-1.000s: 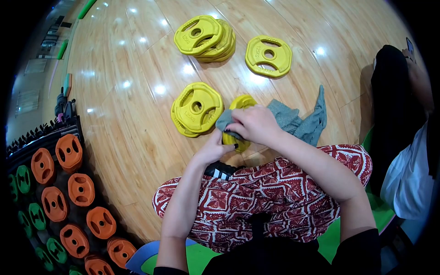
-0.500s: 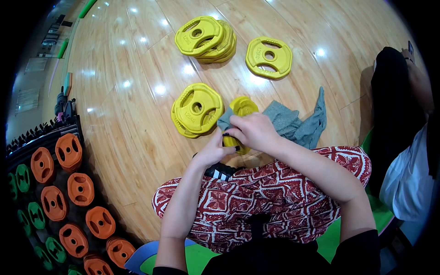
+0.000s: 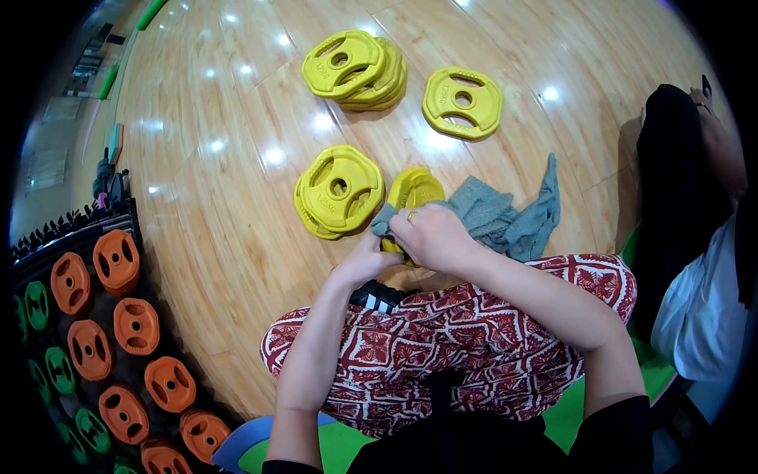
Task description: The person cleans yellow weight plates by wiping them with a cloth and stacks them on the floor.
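Observation:
A yellow weight plate [image 3: 418, 186] is tilted up between my hands, just above my shoe. My left hand [image 3: 365, 259] grips its lower left edge, fingers closed. My right hand [image 3: 430, 233], with a ring on one finger, is closed on the grey cloth [image 3: 483, 213] and presses part of it against the plate. The rest of the cloth trails to the right over the floor. Left of my hands lies a short stack of yellow plates [image 3: 339, 188]. Farther off are a taller yellow stack [image 3: 343, 63] and a single yellow plate [image 3: 463, 103].
A rack of orange plates [image 3: 136, 325] and green plates [image 3: 59, 370] stands at the left. Another person's dark-clothed leg [image 3: 669, 174] is at the right, with a hand near the upper right edge. Under my patterned trousers [image 3: 474, 347] lies a green mat [image 3: 347, 449].
My right hand has shifted slightly left and down over the plate with the cloth, and its ring now shows. The plate's upper part has tilted a little.

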Motion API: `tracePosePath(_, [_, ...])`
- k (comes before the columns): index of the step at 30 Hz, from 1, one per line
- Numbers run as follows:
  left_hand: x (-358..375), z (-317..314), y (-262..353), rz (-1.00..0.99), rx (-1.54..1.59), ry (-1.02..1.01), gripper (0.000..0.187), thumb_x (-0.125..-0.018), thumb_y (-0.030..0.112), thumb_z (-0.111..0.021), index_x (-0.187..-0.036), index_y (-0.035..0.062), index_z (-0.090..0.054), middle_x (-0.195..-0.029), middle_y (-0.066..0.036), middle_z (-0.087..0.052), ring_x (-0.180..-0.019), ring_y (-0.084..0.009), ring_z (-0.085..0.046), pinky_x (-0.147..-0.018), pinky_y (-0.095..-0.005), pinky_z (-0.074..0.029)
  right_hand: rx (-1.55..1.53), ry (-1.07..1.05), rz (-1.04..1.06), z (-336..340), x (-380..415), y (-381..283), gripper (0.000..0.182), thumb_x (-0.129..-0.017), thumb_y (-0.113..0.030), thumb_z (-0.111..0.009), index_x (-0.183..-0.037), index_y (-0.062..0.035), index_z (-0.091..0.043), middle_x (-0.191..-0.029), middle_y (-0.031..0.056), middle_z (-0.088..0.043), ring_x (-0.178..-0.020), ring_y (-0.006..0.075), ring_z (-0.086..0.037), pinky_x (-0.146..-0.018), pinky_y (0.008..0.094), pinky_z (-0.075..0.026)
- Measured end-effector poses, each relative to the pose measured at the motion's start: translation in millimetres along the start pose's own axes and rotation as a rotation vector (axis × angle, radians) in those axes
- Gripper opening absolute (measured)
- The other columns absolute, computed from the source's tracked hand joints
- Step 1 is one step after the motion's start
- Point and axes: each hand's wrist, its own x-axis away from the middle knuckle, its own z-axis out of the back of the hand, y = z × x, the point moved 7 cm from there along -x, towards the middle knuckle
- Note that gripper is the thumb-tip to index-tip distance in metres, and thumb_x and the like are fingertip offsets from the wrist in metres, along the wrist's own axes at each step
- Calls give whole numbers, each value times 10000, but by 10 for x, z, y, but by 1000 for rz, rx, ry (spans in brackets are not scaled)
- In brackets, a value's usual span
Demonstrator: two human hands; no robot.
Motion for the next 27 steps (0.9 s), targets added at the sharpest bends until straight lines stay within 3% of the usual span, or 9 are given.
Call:
tracePosePath(2, [5,-2,7,-17,-73,16,819,-634,-81,-581,-1335,54,-179,-1276,-66,-346,-1197,-168,-305,-998,-298,-256,39,-51,-41,-2,-30,69,120,-777,-177,-481,-795,-61,-506,-686,112,-588,-624,277,-593,-531,392,-463])
tracePosePath(5, [1,-69,93,-141,27,14,788,-649,-33,-600,-1324,44,-201,-1220,-77,-384,-1137,-166,-349,-948,-293,-315,9,-3,-467,135,-40,517,166,-807,-193,-439,-838,-58,-530,-738,150,-600,-665,304,-595,-561,409,-462])
tracePosePath(8, [37,-146,185,-109,-84,-19,781,-673,-17,-600,-1330,36,-181,-1219,-88,-389,-1128,-167,-362,-939,-285,-320,-46,119,-672,46,112,1011,162,-826,-189,-445,-840,-36,-498,-738,195,-569,-690,365,-558,-601,455,-434])
tracePosePath(12, [17,-63,103,87,136,31,491,-749,108,-586,-1196,8,-409,-1071,-56,-516,-974,-131,-482,-839,-254,-384,-87,23,-705,-77,190,1015,176,-838,-191,-419,-861,-30,-488,-749,204,-567,-706,382,-548,-611,463,-428])
tracePosePath(14, [30,-51,-16,215,155,54,386,-771,152,-573,-1122,7,-499,-1013,-35,-555,-907,-115,-518,-791,-243,-407,-178,14,-550,-97,96,797,169,-837,-189,-416,-867,-36,-479,-738,203,-562,-699,381,-545,-608,463,-426])
tracePosePath(16, [40,46,-31,214,57,215,218,-786,213,-568,-877,17,-594,-789,2,-591,-710,-81,-526,-650,-222,-413,-173,-97,-420,-139,14,537,179,-824,-202,-400,-835,-40,-474,-743,171,-584,-700,355,-568,-603,448,-445])
tracePosePath(19, [1,87,-131,293,-137,174,184,-777,212,-574,-794,30,-591,-701,-3,-578,-642,-83,-507,-607,-224,-401,-195,-101,-307,-136,11,391,184,-828,-201,-381,-831,-46,-479,-736,165,-584,-698,347,-571,-596,448,-445])
tracePosePath(25, [-18,22,-166,310,-200,122,173,-754,215,-579,-760,42,-583,-665,-6,-568,-610,-85,-509,-587,-219,-403,-154,-202,-681,-278,216,910,202,-828,-204,-390,-888,-46,-501,-807,183,-596,-736,346,-579,-611,455,-447])
tracePosePath(27, [-11,29,-178,313,-165,108,177,-750,217,-581,-767,41,-580,-670,-8,-568,-616,-87,-512,-591,-223,-410,-210,-98,-488,-210,96,583,153,-816,-189,-428,-852,-47,-473,-756,190,-576,-708,365,-561,-602,466,-432])
